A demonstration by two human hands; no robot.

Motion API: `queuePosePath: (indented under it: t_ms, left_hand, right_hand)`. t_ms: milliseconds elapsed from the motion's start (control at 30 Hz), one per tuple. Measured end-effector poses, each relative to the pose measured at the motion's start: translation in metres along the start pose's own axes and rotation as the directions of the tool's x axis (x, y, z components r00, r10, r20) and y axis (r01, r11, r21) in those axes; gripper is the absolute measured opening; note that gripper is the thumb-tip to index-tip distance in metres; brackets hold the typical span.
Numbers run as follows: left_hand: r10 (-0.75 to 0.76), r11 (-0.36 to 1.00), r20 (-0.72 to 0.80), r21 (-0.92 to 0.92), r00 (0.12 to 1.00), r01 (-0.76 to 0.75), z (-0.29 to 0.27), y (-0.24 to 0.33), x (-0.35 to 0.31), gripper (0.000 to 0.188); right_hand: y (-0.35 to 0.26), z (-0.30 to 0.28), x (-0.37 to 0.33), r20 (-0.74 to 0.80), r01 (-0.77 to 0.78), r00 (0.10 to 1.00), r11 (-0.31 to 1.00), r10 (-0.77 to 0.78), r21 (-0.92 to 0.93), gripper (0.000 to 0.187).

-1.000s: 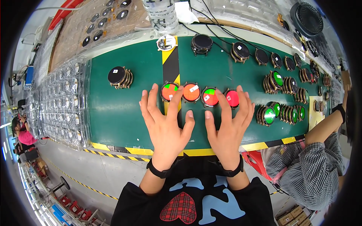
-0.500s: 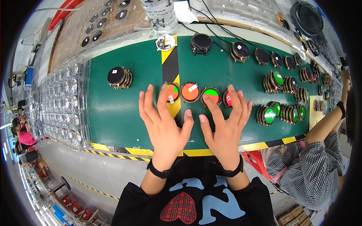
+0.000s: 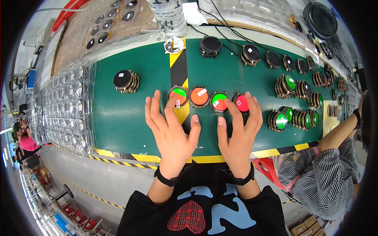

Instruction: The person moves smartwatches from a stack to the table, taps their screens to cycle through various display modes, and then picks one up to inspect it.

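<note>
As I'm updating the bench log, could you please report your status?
Left grip open, at the row's leftmost lit watch. Right grip open, at the third watch. Right fingers partly hide the fourth watch.

Clear plastic trays [image 3: 67, 108]: lying at left of frame. Wrapped cylinder [image 3: 169, 17], one: standing at upper centre. Black cables [image 3: 232, 31], several: trailing right of it. Round black fan [image 3: 321, 19]: resting at upper right. Cardboard boxes [image 3: 309, 228]: sitting at lower right.
</note>
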State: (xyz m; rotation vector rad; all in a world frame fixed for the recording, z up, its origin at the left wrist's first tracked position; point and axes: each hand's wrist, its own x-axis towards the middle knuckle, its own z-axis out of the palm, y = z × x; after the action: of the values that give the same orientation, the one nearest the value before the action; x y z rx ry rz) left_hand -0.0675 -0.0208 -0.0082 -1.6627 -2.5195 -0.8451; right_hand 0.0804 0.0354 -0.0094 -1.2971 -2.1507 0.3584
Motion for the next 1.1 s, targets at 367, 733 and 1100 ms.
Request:
queuePosePath:
  t_ms: [367,733,1100]
  left_hand:
    - [0.034,0.999,0.029,0.038,0.999,-0.035,-0.0027,0.004,-0.0003,0.057]
    - [-0.009,0.999,-0.033,-0.044,0.999,0.007,-0.0021,0.0001,-0.0044,0.058]
    - [-0.009,1.0,-0.012,0.025,1.0,0.009,-0.0037,0.0,-0.0062,0.059]
  right_hand:
    - [-0.0003,-0.0034,0.0025,0.02,0.074,0.997,0.996,-0.073,-0.053,0.038]
    - [0.0001,-0.0041,0.0013,0.015,0.117,0.993,0.993,-0.116,-0.034,0.037]
    - [0.0004,-0.0022,0.0027,0.022,0.142,0.99,0.988,-0.141,-0.058,0.031]
